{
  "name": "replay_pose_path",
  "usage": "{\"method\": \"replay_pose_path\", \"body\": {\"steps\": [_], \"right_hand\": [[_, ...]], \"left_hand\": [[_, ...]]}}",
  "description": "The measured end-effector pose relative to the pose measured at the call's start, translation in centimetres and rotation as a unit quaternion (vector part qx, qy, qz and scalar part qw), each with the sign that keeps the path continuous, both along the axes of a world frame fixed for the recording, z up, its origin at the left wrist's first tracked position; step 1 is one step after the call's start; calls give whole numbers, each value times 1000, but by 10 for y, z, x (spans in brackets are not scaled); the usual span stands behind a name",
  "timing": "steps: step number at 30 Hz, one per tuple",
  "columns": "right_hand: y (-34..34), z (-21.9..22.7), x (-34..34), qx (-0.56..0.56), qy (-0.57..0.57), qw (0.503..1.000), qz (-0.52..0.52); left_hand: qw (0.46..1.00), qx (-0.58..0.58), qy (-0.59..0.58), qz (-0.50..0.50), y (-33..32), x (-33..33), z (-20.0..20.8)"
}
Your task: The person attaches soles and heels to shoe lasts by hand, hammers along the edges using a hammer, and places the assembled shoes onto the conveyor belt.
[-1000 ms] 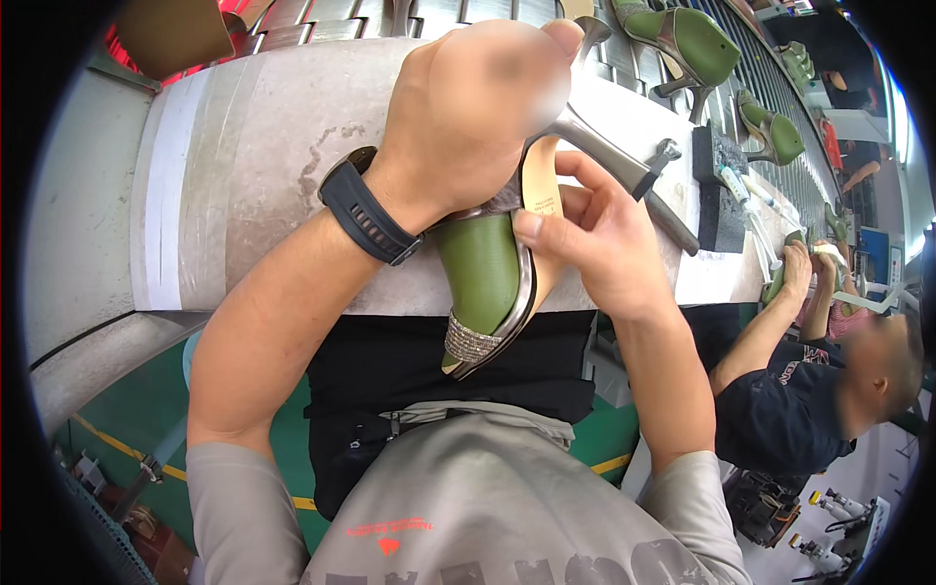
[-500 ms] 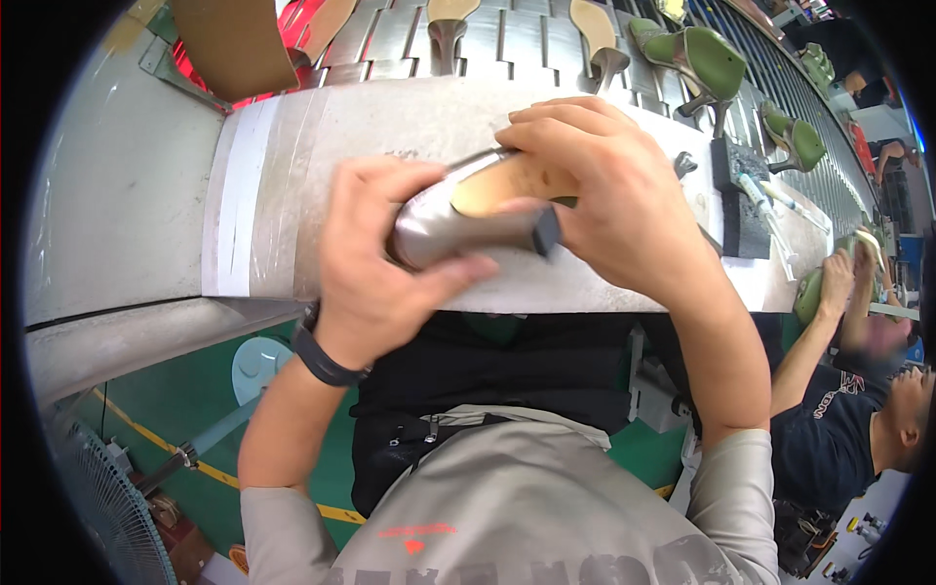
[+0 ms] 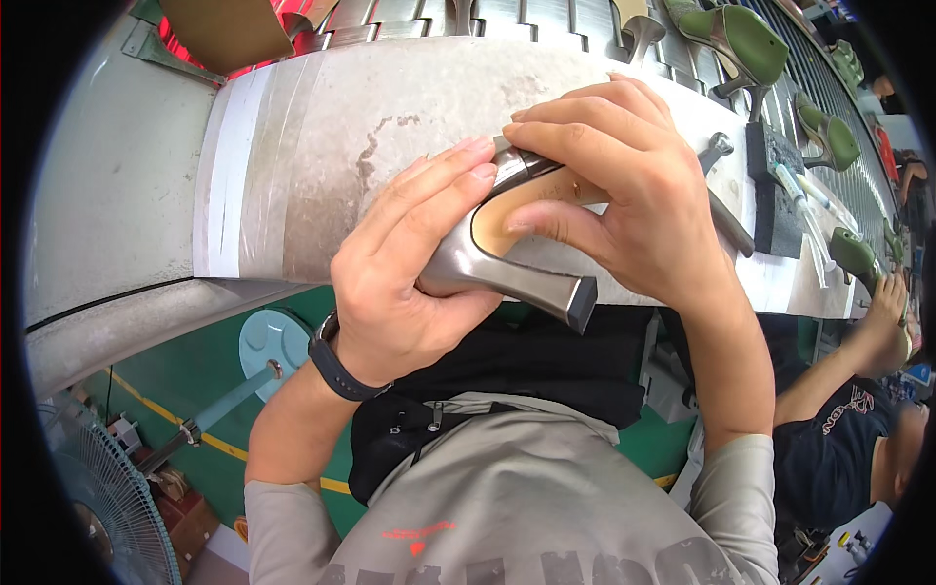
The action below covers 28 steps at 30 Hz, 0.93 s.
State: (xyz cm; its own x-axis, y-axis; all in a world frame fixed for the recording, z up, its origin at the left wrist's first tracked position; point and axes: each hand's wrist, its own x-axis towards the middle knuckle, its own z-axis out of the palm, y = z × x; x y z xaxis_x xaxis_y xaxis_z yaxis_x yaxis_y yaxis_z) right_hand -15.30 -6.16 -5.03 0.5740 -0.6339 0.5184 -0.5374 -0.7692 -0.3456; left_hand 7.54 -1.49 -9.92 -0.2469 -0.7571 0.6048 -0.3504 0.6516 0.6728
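Note:
A metallic grey high-heeled shoe [image 3: 450,261] is held between both hands above the light worktop. Its tan sole faces up, and the dark-tipped heel points toward my body, down to the right. My left hand [image 3: 395,263] is wrapped round the heel end, thumb under it and fingers along the upper. From the other side my right hand [image 3: 639,185] grips the front part, fingertips on the dark upper edge and thumb pressed on the sole. The fingertips of both hands nearly meet at the far side of the shoe. The toe is hidden by my right hand.
Beyond the worktop [image 3: 322,146] runs a slatted metal conveyor [image 3: 556,24] bearing green heeled shoes [image 3: 746,49]. At right lie a wrench [image 3: 719,148], a black block [image 3: 780,185] and syringes [image 3: 804,210]. A co-worker's hand [image 3: 885,317] holds a green shoe. A fan [image 3: 107,497] stands lower left.
Both hands have turned the shoe so its heel points more toward me. My left fingers have moved up along its upper, and my right thumb now lies on the sole.

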Motion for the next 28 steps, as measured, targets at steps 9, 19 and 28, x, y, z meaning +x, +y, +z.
{"method": "replay_pose_path", "body": {"steps": [9,19,28], "right_hand": [[10,11,10,61,21,997,-42],[-6,5,-16,9,36,998,-52],[-4,-17,-21,6,-4,999,-31]], "left_hand": [[996,-49,-78,-16,5,5,-9],[996,74,-43,-8,5,-8,13],[990,65,-122,-13,11,-12,6]]}}
